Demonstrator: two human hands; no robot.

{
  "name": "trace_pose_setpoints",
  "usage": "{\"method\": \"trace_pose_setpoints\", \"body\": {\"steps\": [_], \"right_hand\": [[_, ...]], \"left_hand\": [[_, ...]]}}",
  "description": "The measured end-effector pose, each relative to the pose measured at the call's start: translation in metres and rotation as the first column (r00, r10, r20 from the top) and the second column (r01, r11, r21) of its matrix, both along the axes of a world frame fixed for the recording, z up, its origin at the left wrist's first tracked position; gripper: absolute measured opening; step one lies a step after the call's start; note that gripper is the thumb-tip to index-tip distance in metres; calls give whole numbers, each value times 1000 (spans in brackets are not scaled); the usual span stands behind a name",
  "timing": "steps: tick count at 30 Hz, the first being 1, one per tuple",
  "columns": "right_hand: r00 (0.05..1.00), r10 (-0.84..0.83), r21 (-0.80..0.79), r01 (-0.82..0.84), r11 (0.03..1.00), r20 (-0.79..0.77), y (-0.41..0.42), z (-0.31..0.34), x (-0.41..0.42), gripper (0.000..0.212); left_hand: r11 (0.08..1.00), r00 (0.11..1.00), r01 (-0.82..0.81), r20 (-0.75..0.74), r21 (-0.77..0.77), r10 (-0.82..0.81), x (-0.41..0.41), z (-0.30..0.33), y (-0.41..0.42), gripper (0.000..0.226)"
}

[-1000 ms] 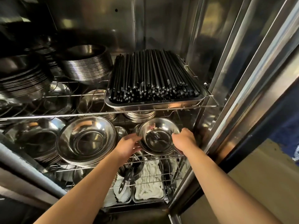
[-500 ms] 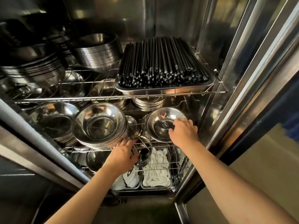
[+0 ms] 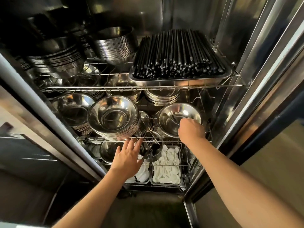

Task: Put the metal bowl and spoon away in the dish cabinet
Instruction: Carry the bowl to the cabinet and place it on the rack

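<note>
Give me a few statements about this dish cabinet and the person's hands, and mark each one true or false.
1. The black chopsticks lie in a tray on the top shelf. True.
2. The right hand reaches into the metal bowl on the middle shelf. True.
3. The left hand grips the bowl's rim. False: it is open by the front wire of the middle shelf, apart from that bowl.
4. The bottom trays hold black spoons. False: the white spoons fill them.
</note>
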State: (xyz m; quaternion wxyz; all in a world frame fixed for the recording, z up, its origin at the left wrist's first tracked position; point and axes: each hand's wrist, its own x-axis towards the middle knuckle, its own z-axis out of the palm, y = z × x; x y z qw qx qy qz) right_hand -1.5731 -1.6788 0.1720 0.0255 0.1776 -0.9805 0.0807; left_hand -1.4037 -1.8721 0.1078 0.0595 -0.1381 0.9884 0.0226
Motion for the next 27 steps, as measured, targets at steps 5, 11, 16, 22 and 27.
{"method": "trace_pose_setpoints", "body": {"steps": [5,11,16,22,27], "right_hand": [[957,268,-329,-220,918,109,21,18,31,16],[716,467,-485,-203,851,519,37,2,63,12],[594,330,-442,48,896,733,21,-57,59,16],[481,151,-381,426,821,864,-21,-104,48,18],[410,50,-287,541,790,911,-46,-118,33,26]], "left_hand": [[1000,1000,4,-17,5,-4,0,-2,2,91],[1000,1000,-6,-24,0,6,-2,-8,-1,94],[999,1000,-18,-20,26,18,-3,-7,-1,95],[998,999,-16,46,60,14,-3,6,0,96],[1000,994,10,106,26,-13,-3,11,-3,96]]}}
